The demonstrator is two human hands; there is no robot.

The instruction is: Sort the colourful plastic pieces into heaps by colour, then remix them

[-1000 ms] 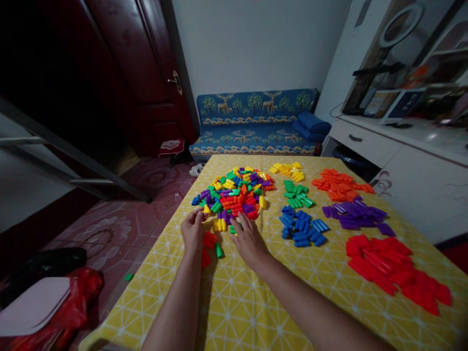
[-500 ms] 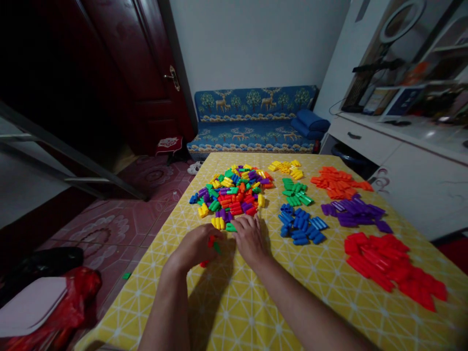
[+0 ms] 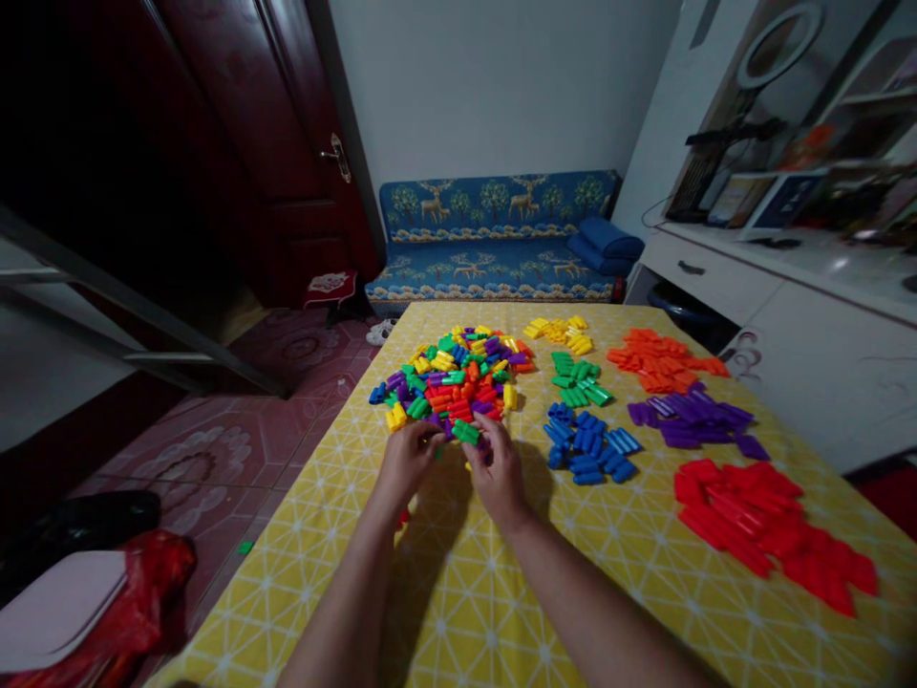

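At the near edge of the mixed pile (image 3: 451,377), the left hand (image 3: 407,461) and right hand (image 3: 500,470) had drawn together since half a second earlier, when the left was cupped over red and green pieces nearer the person and the right lay flat. Fingers of both curled in around a green piece (image 3: 465,433), its long axis running left to right, though a grip could not be made out. A blue heap (image 3: 587,444) and a red heap (image 3: 766,521) lay straight on the yellow tablecloth (image 3: 465,592).
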